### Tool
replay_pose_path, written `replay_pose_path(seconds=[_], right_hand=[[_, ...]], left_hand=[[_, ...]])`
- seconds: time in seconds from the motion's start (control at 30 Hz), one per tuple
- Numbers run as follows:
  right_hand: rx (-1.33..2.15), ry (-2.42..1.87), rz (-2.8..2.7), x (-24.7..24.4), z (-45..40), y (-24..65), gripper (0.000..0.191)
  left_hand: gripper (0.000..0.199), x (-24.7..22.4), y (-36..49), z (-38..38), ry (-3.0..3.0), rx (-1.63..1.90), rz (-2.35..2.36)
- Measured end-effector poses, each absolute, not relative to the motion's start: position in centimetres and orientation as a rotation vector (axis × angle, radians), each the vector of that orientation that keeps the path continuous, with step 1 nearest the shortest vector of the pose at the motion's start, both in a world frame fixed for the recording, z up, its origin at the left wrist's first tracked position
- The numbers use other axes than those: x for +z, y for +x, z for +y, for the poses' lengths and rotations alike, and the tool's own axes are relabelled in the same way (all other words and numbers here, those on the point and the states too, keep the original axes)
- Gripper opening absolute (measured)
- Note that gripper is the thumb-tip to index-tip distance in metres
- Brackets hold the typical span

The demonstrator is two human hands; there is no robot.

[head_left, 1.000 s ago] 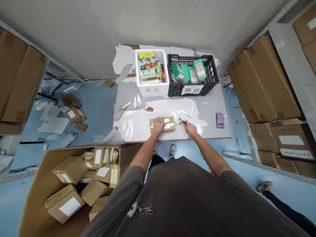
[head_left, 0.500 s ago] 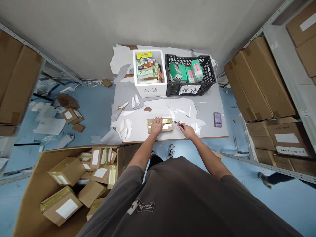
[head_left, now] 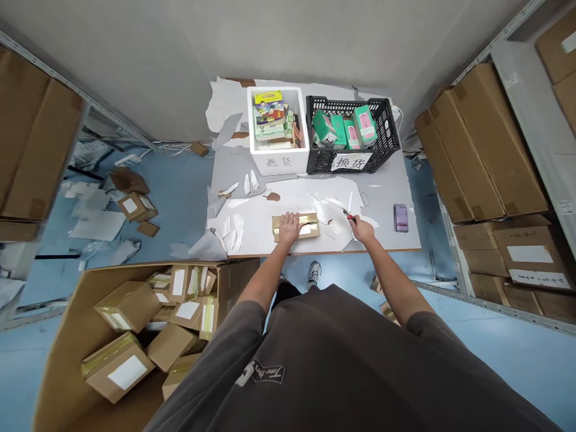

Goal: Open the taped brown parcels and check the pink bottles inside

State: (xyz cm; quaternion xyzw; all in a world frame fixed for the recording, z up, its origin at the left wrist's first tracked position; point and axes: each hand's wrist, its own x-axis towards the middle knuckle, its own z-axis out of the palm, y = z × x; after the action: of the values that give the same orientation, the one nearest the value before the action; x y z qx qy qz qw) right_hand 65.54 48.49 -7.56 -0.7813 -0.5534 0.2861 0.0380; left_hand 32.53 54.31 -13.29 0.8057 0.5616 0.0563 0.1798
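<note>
A small, flat cardboard box (head_left: pixel 310 230) with shiny tape lies near the front edge of the table. My left hand (head_left: pixel 289 229) lies over its left half, fingertips at the far edge and thumb across the top, holding it against the table. To the right of the box and apart from it, my right hand (head_left: pixel 362 229) is closed around a red and black utility knife (head_left: pixel 350 218). The knife points up and to the left, over torn white paper (head_left: pixel 335 225) on the table.
A white foam box (head_left: pixel 279 162) and a black crate (head_left: pixel 380 153), both holding packages, stand at the back. A phone (head_left: pixel 400 218) lies at the right. Below left is a large carton (head_left: pixel 58 360) of parcels. Shelves with cartons (head_left: pixel 524 246) flank the table.
My right hand has moved the utility knife away from the box, to the right and slightly back. My left hand remains on the box. The whole view has shifted a little.
</note>
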Motion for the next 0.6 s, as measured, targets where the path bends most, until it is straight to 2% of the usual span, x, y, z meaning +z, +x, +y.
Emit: replay_pose_path(seconds=[0.13,0.3,0.37,0.5,0.6], right_hand=[[0.908,-2.454,-1.563,-8.4,46.9,65.3,0.04],[1.172,-2.34,-1.109,-12.2,46.1,56.7,0.068],[1.206,-2.308,-0.993,-13.3,46.7,53.9,0.074],[1.106,-2.356,-0.904,-13.6,50.6,51.2,0.077],[1.086,-2.4,-0.999,-12.7,55.4,49.1,0.074]], left_hand=[[0.06,-13.5,32.8,54.2,2.276,0.207,1.605],[0.06,-12.2,33.1,54.6,2.304,0.136,1.613],[0.057,-11.2,32.7,55.1,2.316,0.061,1.591],[0.051,-9.3,30.7,55.9,2.245,-0.066,1.625],[0.056,-8.5,28.6,55.4,2.048,-0.103,1.788]])
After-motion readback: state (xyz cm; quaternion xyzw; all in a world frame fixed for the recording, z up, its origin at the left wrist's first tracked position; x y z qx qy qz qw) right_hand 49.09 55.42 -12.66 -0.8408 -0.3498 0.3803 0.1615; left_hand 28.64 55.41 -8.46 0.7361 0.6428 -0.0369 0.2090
